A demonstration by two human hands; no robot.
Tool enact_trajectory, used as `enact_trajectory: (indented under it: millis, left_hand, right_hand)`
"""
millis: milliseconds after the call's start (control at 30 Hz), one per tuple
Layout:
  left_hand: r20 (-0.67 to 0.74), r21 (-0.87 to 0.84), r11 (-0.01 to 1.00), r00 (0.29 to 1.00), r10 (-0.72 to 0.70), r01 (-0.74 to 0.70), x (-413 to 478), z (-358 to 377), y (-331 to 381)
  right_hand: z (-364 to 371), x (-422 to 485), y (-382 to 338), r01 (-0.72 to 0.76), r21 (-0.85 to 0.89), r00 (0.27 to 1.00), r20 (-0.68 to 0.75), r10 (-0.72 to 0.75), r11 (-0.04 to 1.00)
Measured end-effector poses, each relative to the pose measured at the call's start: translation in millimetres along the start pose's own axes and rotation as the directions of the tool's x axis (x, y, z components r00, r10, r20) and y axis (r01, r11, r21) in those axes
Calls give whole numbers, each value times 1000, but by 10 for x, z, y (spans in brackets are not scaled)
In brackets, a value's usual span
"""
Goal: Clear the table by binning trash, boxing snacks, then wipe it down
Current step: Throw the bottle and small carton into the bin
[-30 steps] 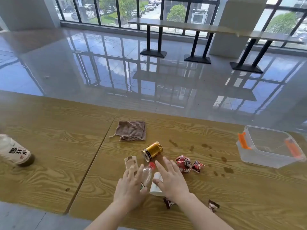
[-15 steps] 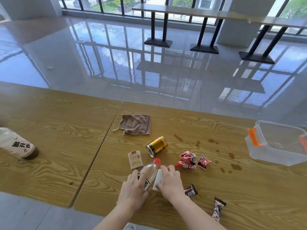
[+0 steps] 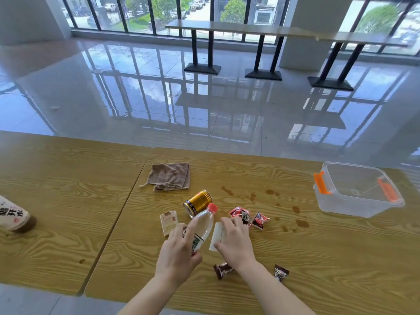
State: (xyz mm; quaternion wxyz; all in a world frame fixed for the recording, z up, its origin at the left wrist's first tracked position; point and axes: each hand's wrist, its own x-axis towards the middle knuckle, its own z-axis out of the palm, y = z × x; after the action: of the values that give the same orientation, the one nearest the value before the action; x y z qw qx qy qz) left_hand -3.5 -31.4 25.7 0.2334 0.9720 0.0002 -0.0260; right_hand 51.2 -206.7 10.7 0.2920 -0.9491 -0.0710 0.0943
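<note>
My left hand (image 3: 176,253) is wrapped around a clear plastic bottle with a red cap (image 3: 204,221), tilted up off the wooden table (image 3: 318,258). My right hand (image 3: 235,241) presses on a white paper box (image 3: 217,235), fingers curled over it. A gold can (image 3: 197,203) lies on its side just beyond the bottle. A small white carton (image 3: 168,221) lies left of my left hand. Red snack packets (image 3: 259,219) sit right of my right hand, and two brown candy wrappers (image 3: 222,270) (image 3: 280,272) lie near my right wrist.
A folded brown cloth (image 3: 170,176) lies further back. A clear plastic box with orange latches (image 3: 356,189) stands open at the right. Brown spill stains (image 3: 272,193) dot the table. A white labelled bottle (image 3: 13,218) lies at the far left. A seam (image 3: 118,223) joins two tables.
My left hand has closed on the clear bottle and lifted its cap end off the table. My right hand has settled on the white box. The camera has tilted slightly.
</note>
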Motion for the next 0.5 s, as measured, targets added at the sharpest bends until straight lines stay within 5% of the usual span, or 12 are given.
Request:
enact_trajectory:
  millis: [500]
  left_hand:
    - [11,23,956,956,294,-294,304,100,856]
  right_hand:
    - [-730,-503,587,-150,17,953,-264,149,989]
